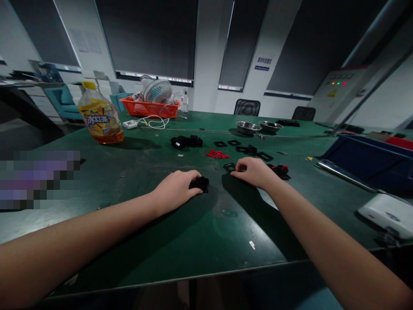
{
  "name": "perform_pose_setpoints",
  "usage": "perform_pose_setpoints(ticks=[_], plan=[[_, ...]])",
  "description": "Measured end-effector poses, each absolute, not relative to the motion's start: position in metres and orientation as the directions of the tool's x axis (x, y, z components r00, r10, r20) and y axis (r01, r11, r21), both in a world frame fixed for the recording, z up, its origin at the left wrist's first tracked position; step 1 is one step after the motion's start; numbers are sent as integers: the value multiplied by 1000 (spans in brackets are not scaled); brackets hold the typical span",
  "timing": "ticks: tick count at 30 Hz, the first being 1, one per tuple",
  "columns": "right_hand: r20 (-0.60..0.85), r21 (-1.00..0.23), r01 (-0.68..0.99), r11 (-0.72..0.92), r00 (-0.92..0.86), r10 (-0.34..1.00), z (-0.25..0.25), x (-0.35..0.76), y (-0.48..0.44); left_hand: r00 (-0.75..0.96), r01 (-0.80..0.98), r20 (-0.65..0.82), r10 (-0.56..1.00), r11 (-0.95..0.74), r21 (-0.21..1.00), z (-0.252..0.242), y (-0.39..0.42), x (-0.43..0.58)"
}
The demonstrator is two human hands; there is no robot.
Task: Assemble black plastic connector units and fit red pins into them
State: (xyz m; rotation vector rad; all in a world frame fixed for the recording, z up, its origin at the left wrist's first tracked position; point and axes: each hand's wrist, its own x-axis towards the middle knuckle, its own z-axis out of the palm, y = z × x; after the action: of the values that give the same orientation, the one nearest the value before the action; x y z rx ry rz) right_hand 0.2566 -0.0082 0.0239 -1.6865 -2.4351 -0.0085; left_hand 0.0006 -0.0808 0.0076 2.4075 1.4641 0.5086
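Observation:
My left hand (177, 189) rests on the green table (193, 232), its fingers curled round a small black plastic part (200, 184). Just to the right, my right hand (254, 171) lies knuckles up with fingers bent, its fingertips touching a small black square frame (229, 166). What lies under that palm is hidden. Beside the right wrist sits a black and red assembled piece (280, 170). Beyond the hands lie small red pieces (217, 154), several loose black square frames (248, 149) and a heap of black parts (186, 141).
A yellow drink bottle (100, 115) stands at the back left. Behind it is an orange basket (149, 107) with a fan and white cable. Two metal bowls (258, 127) sit at the far centre. A blue bin (371, 159) and a white device (387, 213) are at the right.

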Motion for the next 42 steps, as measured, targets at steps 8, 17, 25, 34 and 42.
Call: perform_pose_setpoints(ticks=[8,17,25,34,42], plan=[[154,-306,888,344,-310,938,18,256,-6,407,809,130,904,-423,408,9,-81,2],[106,-254,933,256,-236,966,18,258,0,414,794,146,899,-435,426,7,-80,0],[80,-256,905,340,-330,940,20,254,-6,408,785,161,899,-436,440,6,-80,0],[102,-277,842,464,-454,885,21,249,-13,402,785,190,896,-444,432,6,-82,3],[133,-325,730,602,-595,793,19,243,-17,409,781,201,890,-455,428,3,-81,3]])
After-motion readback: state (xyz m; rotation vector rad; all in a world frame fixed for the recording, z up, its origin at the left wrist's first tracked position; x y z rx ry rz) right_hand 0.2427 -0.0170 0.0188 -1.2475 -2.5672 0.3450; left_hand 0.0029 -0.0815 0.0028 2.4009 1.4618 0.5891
